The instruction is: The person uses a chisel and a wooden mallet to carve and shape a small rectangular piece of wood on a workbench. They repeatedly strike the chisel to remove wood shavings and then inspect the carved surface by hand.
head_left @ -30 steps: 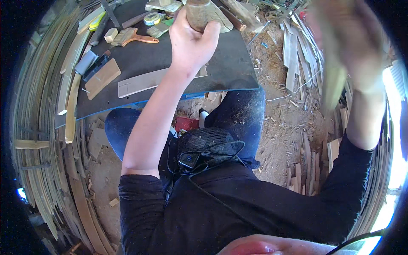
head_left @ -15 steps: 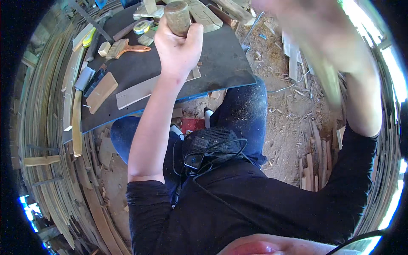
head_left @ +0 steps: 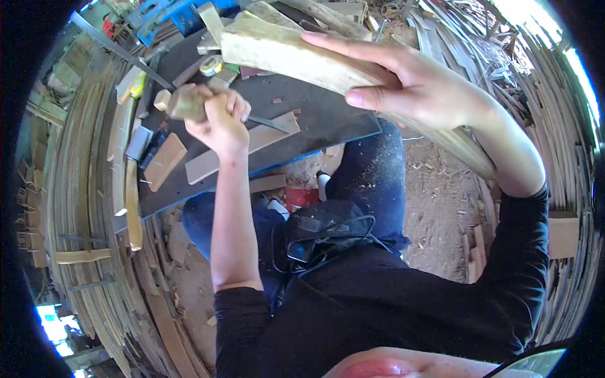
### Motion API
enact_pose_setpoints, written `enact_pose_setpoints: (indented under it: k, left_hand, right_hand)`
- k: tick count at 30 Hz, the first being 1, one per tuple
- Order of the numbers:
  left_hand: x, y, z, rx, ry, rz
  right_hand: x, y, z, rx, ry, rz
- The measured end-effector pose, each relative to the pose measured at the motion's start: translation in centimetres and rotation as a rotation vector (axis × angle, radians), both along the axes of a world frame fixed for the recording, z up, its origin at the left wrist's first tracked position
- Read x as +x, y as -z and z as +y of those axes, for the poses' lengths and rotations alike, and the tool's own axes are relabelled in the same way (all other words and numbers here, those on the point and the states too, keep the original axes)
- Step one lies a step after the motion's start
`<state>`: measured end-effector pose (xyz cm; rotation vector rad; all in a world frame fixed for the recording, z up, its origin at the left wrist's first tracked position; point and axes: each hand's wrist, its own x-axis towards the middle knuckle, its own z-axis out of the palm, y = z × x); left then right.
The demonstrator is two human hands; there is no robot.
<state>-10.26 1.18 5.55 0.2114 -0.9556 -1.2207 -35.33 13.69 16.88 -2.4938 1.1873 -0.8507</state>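
My left hand [head_left: 220, 123] is closed around the thick wooden handle of a chisel [head_left: 188, 104]. The handle's butt points left, and the dark metal blade comes out past my fingers to the right, over the table. At the upper right, my right hand [head_left: 428, 88] grips a long, thick piece of wood [head_left: 283, 60], thumb on the near side and fingers along the top. This piece slants over the table, its broad end toward the upper left. Under the chisel blade lies a flat board [head_left: 211, 165] on the dark tabletop [head_left: 315, 123].
A tape measure [head_left: 211, 65], a small wooden block [head_left: 162, 99], a handsaw blade [head_left: 120, 50] and a short board [head_left: 165, 165] occupy the table's left side. Long stacked timber [head_left: 82, 170] lines the left. Scrap wood and shavings cover the floor [head_left: 435, 195] at right.
My right hand has come left and down from the upper right, bringing the wood over the table. My left hand has turned, tipping the chisel handle leftward and bringing the blade into sight.
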Motion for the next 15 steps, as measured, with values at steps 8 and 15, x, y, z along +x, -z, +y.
enact_pose_setpoints:
  k: [8,15]
  left_hand:
    - [1.8,1.0,-1.5,0.307,-0.199,0.103]
    - [2.4,1.8,-1.2,0.335,-0.202,0.118]
  right_hand:
    - [-0.3,-1.5,1.8,0.123,-0.006,-0.13]
    - [0.2,-2.4,3.8,0.215,-0.047,-0.158]
